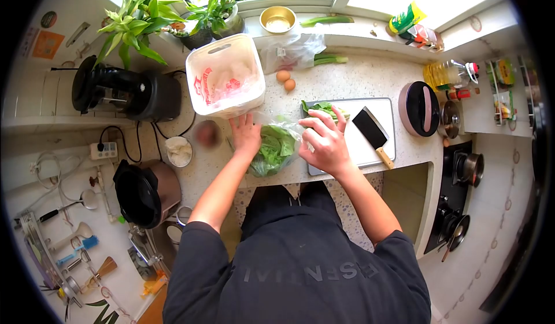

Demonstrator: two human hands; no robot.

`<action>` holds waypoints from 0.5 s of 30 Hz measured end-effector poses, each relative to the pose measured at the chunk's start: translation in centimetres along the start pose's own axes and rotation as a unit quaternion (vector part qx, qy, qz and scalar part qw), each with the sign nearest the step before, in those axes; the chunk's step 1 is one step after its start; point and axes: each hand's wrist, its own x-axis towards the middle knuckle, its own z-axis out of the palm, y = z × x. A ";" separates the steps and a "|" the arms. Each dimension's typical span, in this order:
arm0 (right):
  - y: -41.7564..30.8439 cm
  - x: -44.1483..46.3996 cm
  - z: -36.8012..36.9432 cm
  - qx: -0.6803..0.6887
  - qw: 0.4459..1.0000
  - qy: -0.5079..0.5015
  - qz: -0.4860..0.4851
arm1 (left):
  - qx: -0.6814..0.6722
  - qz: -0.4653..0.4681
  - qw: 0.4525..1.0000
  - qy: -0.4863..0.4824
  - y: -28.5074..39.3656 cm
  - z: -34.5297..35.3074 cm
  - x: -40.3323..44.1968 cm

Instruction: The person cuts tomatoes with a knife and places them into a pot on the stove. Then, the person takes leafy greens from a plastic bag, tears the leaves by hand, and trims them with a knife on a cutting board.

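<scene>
A clear plastic bag with green leafy vegetables [274,149] lies on the counter in front of the body. My left hand [245,134] rests at the bag's upper left side, fingers spread. My right hand [325,142] is at the bag's right edge, over the left side of the cutting board [357,148]; its thumb and index finger are curled close together, and whether they pinch the plastic is too small to tell. Green leaves [324,109] lie on the board just beyond that hand. A cleaver [370,128] with a wooden handle lies on the board's right part.
Beyond my left hand stands a white tub [225,76]. Two eggs [286,80] sit right of it. A small bowl of white stuff [178,151] and a dark pot [145,193] are at left. A round black appliance [418,109] and a stove [452,197] are at right.
</scene>
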 end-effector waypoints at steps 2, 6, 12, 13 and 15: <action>0.0 0.0 -0.2 0.016 1.000 0.003 0.011 | 0.007 -0.011 0.998 -0.061 0.2 -2.3 -0.4; 0.1 -0.2 0.1 0.044 0.999 0.007 0.029 | -0.095 -0.014 0.995 -0.001 -0.8 -5.4 -2.6; 0.5 -0.6 0.5 0.091 0.994 0.004 0.056 | -0.237 -0.017 0.970 0.044 -1.8 -11.4 -6.0; 0.5 -0.6 0.6 0.092 0.994 0.003 0.059 | -0.256 -0.016 0.965 0.046 -1.9 -12.3 -6.3; 0.5 -0.7 0.8 0.093 0.993 0.002 0.066 | -0.294 -0.014 0.954 0.051 -2.2 -13.3 -6.8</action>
